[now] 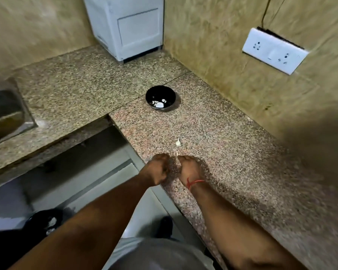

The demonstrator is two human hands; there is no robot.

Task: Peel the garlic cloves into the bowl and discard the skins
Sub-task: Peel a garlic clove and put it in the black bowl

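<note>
The speckled granite counter fills the view, with a black bowl at twelve o'clock holding a few pale peeled cloves. At six o'clock the left hand and right hand work close together, fingers curled, likely pinching a clove I cannot see. Just beyond them lies a loose garlic clove, its tip pointing toward twelve. It looks light, firm and papery-skinned, best pinched at its ends.

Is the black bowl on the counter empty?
No: the black bowl on the granite counter already holds several white pieces at its bottom, which look like peeled garlic.
</note>
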